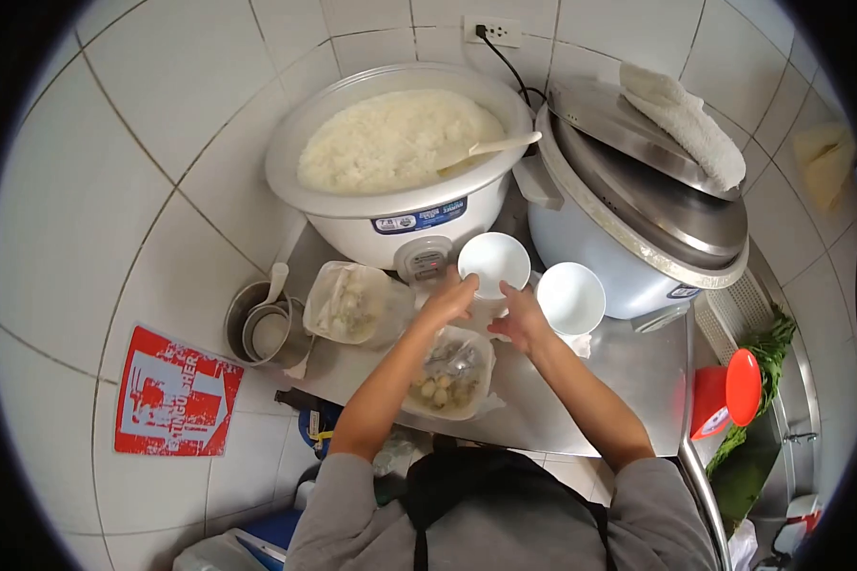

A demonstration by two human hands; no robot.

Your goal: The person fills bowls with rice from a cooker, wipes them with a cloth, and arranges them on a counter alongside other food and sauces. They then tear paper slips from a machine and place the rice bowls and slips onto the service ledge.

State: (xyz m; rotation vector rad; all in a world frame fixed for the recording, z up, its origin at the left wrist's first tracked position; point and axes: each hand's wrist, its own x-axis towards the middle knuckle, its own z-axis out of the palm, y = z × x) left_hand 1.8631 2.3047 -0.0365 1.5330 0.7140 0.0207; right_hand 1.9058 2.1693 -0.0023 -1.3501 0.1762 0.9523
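A white bowl (pixel 493 265) is between my two hands, in front of the large rice cooker. My left hand (pixel 450 299) grips its near left rim. My right hand (pixel 521 318) is at the near right rim, thumb against the bowl and fingers curled below it. A second white bowl (pixel 570 299) stands just right of my right hand. Under my left forearm is a clear plastic container (pixel 465 400) of small pale round pieces, partly covered by plastic film. Another plastic container (pixel 345 303) with pale food sits further left.
An uncovered rice cooker (pixel 290 186) is full of white rice (pixel 390 133), with a rice paddle (pixel 505 144) in it. A second rice cooker (pixel 581 228) has a metal lid (pixel 667 205) and towel (pixel 686 124). Metal pots (pixel 241 314) stand left; a red container (pixel 709 400) is right.
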